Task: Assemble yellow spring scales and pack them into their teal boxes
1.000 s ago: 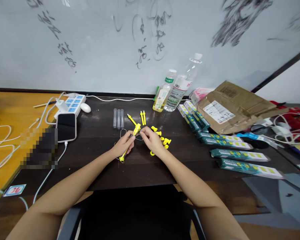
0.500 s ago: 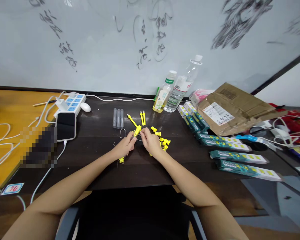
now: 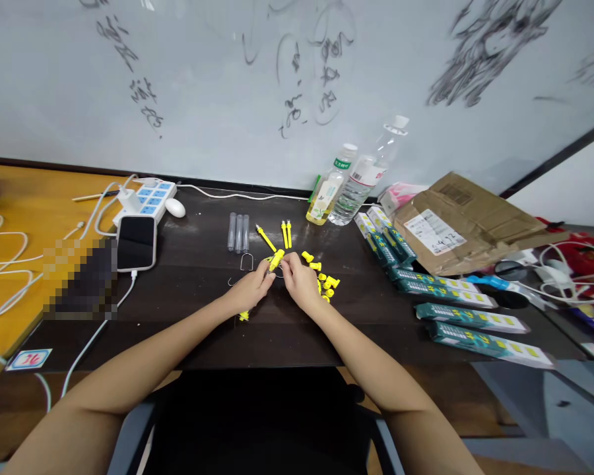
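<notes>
My left hand (image 3: 255,289) is closed around a slim tool-like item with a yellow top part (image 3: 276,260). Close beside it, the fingertips of my right hand (image 3: 299,280) are pinched together at the right of the yellow part; what they grip is too small to make out. Behind my hands lie a yellow rod (image 3: 265,237) and two more yellow rods (image 3: 286,235). Clear tubes (image 3: 238,233) stand in a row to the left of these. A bent metal wire (image 3: 247,261) lies near my left hand. Several small yellow pieces (image 3: 329,282) are scattered right of my right hand.
A tea bottle (image 3: 327,191) and a water bottle (image 3: 356,188) stand by the whiteboard (image 3: 202,99). Green boxes (image 3: 488,340) and a torn cardboard package (image 3: 455,218) lie at the right. At the left are a phone (image 3: 136,244), a power strip (image 3: 153,201) and white cables.
The view has shifted slightly, so the table items appear a little further right. My hands remain together at the yellow part, with little visible change in their grip.
</notes>
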A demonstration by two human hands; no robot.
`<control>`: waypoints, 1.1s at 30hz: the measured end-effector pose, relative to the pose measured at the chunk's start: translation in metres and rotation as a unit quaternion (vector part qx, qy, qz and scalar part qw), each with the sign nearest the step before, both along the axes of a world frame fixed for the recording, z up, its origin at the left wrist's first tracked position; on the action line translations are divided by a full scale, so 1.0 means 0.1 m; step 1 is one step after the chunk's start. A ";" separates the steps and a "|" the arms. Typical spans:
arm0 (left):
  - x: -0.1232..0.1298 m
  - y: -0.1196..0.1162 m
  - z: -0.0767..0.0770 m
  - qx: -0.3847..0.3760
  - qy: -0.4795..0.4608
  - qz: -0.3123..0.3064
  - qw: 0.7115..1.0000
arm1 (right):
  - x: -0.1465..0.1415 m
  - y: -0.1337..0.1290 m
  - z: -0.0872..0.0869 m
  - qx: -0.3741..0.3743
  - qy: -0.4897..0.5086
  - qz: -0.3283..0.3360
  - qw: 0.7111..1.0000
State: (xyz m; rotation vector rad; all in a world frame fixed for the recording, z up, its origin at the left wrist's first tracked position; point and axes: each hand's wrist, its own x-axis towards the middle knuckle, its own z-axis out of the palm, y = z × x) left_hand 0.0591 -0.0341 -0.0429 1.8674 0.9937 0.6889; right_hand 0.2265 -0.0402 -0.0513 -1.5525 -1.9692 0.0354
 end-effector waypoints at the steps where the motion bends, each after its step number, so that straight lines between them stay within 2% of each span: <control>1: 0.01 -0.01 0.01 -0.001 0.000 0.001 1.000 | -0.01 0.00 0.00 -0.001 -0.005 -0.006 1.000; 6: 0.04 -0.05 -0.03 0.013 0.013 0.049 0.999 | -0.12 -0.03 0.01 -0.030 -0.052 -0.067 0.996; 8: 0.06 -0.06 -0.06 -0.011 -0.016 0.044 0.999 | -0.15 -0.04 0.03 -0.033 -0.049 -0.077 0.995; 10: 0.07 -0.05 -0.11 -0.067 -0.077 0.019 0.995 | -0.17 -0.04 0.05 -0.012 -0.014 -0.061 0.998; 14: 0.11 -0.01 -0.15 -0.185 -0.227 -0.011 0.956 | -0.14 0.00 0.09 0.050 0.105 0.042 0.992; 16: 0.12 -0.01 -0.15 -0.220 -0.273 -0.028 0.936 | -0.11 0.03 0.07 0.044 0.159 0.081 0.983; 21: 0.13 -0.05 -0.14 -0.251 -0.320 -0.049 0.912 | -0.09 0.06 -0.01 -0.015 0.204 0.078 0.976; 27: 0.13 -0.13 -0.10 -0.314 -0.377 -0.061 0.869 | -0.12 0.05 0.03 0.016 0.225 0.092 0.970; 33: 0.10 -0.11 -0.05 -0.373 -0.403 -0.091 0.831 | -0.13 0.03 0.08 -0.002 0.264 0.107 0.958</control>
